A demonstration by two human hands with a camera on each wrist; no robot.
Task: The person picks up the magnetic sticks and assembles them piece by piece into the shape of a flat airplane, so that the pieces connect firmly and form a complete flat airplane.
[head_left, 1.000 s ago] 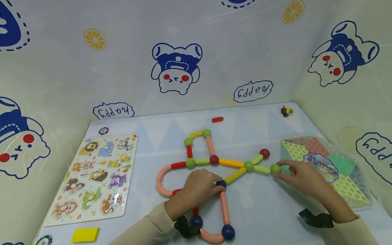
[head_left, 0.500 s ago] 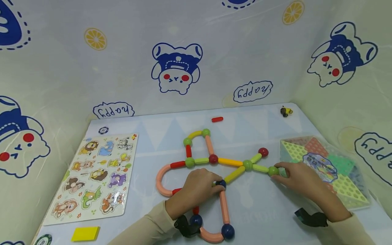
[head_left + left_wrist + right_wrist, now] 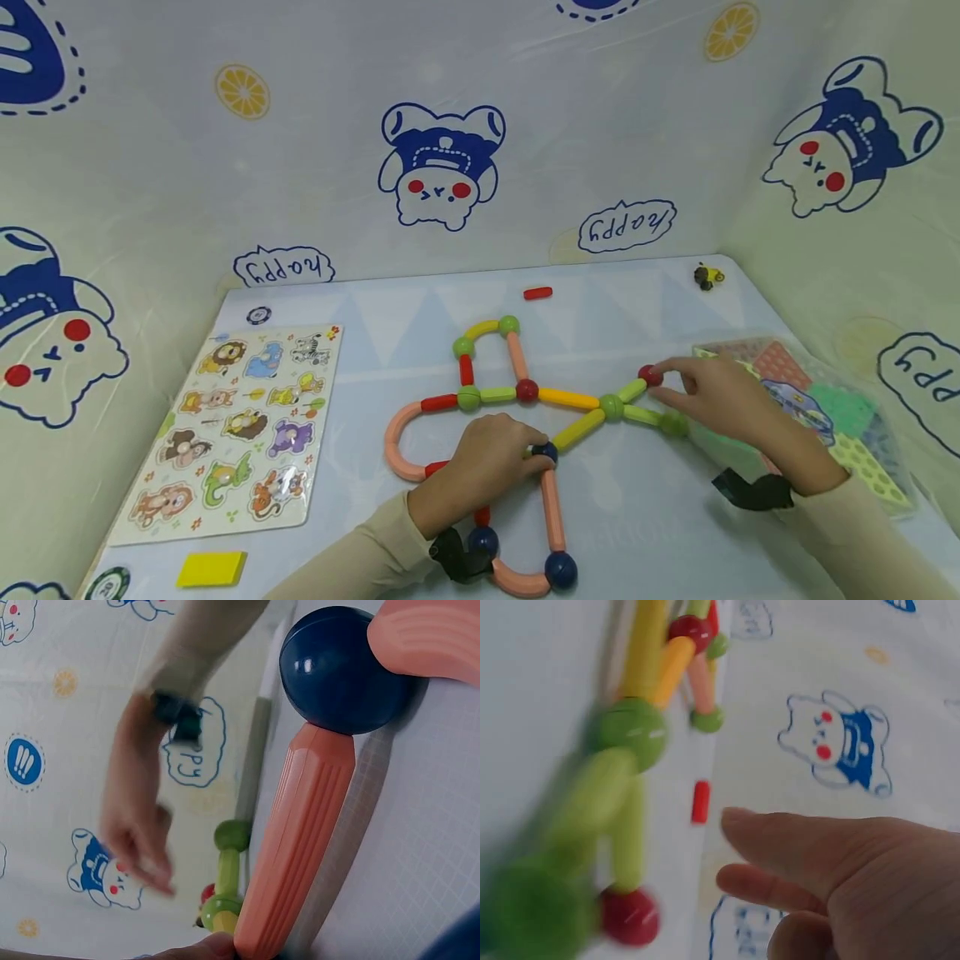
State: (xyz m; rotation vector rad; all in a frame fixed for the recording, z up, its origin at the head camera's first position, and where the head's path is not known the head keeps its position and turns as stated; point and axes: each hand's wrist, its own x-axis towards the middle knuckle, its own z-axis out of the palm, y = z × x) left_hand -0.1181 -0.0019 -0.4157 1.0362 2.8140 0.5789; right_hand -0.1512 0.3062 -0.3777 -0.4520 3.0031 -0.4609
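Observation:
In the head view, a flat figure of coloured magnetic rods and balls lies on the table. My left hand (image 3: 487, 467) pinches a dark blue ball (image 3: 545, 452) between thumb and forefinger, where a yellow-green rod (image 3: 579, 430) and a pink rod (image 3: 552, 510) meet. My right hand (image 3: 723, 398) is over the figure's right end, fingertips by the red ball (image 3: 649, 375). Thumb and fingers of the right hand (image 3: 840, 877) stand apart in the right wrist view, with that red ball (image 3: 630, 916) outside them. A green ball (image 3: 673, 423) sits below the right hand.
A clear box of coloured pieces (image 3: 862, 467) stands right, partly behind the right arm. An animal puzzle board (image 3: 232, 433) and yellow block (image 3: 212, 569) lie left. A loose red rod (image 3: 537, 293) and small yellow-black toy (image 3: 707, 276) lie at the back.
My right hand has let go of the green ball at the right end and moved up and left to the red ball. My left hand stays on the dark blue ball.

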